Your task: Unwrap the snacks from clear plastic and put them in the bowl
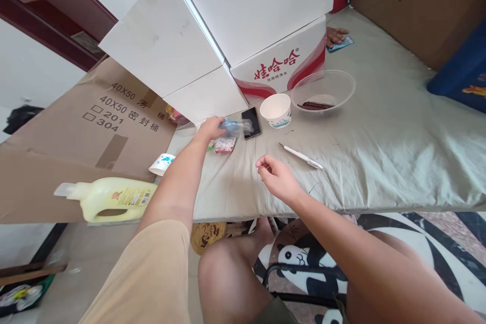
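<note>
My left hand (212, 129) reaches out to the left part of the cloth-covered table, its fingers closed on a crinkled clear plastic packet with blue on it (235, 127). Just under that packet lies a small red and clear wrapped packet (225, 146). A black phone (251, 122) rests beside the packet's right end. My right hand (279, 179) hovers near the front edge, fingers loosely curled, with nothing visible in them. To its right is a white pen (302, 156), apart from the hand. Behind the pen stands a white paper bowl (276, 111).
A clear plastic bowl (343, 96) holds dark brown strips. White boxes (261, 10) stand at the back, a brown carton (125, 111) at left. A yellow bottle (114, 197) lies near a paper cup (162, 164). Another person's hand (336, 35) rests on a blue packet (340, 44).
</note>
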A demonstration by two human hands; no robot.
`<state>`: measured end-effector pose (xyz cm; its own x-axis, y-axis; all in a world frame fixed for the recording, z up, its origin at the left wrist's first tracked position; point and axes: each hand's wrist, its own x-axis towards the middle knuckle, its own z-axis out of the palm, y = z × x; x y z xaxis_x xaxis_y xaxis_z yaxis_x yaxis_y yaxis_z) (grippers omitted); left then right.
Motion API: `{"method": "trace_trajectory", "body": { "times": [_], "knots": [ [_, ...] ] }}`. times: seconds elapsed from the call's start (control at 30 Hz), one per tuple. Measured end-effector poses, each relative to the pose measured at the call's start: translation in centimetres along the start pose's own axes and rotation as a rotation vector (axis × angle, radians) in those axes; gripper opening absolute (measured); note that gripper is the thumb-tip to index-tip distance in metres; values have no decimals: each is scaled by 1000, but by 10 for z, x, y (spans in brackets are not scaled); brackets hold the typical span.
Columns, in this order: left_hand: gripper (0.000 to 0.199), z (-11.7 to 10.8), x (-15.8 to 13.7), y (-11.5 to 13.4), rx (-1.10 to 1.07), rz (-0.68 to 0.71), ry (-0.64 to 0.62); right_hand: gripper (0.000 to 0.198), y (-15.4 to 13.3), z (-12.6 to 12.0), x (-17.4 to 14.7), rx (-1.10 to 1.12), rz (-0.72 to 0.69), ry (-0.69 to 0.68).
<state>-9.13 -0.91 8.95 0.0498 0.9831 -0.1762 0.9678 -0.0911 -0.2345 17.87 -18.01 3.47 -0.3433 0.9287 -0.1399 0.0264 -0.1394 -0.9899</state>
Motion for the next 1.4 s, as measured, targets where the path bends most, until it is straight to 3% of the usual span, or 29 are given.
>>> {"method": "trace_trajectory", "body": {
  "times": [0.1, 0.17, 0.23, 0.33, 0.4, 0.47, 0.57, 0.63, 0.77, 0.87, 0.93, 1.0, 1.07, 1.23, 1.4],
  "knots": [
    [25, -16, -3, -4, -292, -148, 205, 14, 2, 2, 7, 29, -9, -3],
    [26, -27, -13, -3, -698, -267, 360, 14, 5, 4, 10, 48, -23, 9],
    [32, -32, -34, 7, -1153, -318, 392, 16, 8, 5, 12, 55, -30, 40],
    [38, -21, -84, 38, -1640, -319, 172, 24, 11, 1, 13, 94, -29, 111],
    [40, -1, -123, 70, -1796, -342, -7, 32, 11, -3, 14, 178, -34, 171],
    [43, 23, -154, 104, -1909, -370, -108, 40, 11, -9, 16, 253, -41, 200],
    [47, 55, -179, 145, -1987, -379, -187, 46, 12, -15, 15, 233, -42, 123],
    [55, 68, -184, 159, -2050, -354, -203, 45, 15, -18, 14, 144, -67, 103],
    [95, 76, -188, 160, -2177, -112, -335, 43, 23, -24, 9, -1, -74, 220],
    [122, 76, -192, 156, -2054, 67, -353, 38, 25, -24, 7, 5, -83, 230],
    [111, 78, -192, 158, -1970, 58, -254, 33, 25, -21, 8, 7, -137, 211],
    [85, 82, -190, 160, -1932, 7, -171, 26, 24, -18, 7, -33, -198, 177],
    [69, 86, -188, 162, -1924, -38, -146, 20, 23, -15, 6, -125, -291, 168],
    [63, 90, -187, 159, -1967, -103, -136, 21, 23, -17, -6, -485, -573, 184],
    [56, 88, -187, 156, -2069, -191, -183, 35, 29, -21, -12, -806, -586, 191]
  ]
}}
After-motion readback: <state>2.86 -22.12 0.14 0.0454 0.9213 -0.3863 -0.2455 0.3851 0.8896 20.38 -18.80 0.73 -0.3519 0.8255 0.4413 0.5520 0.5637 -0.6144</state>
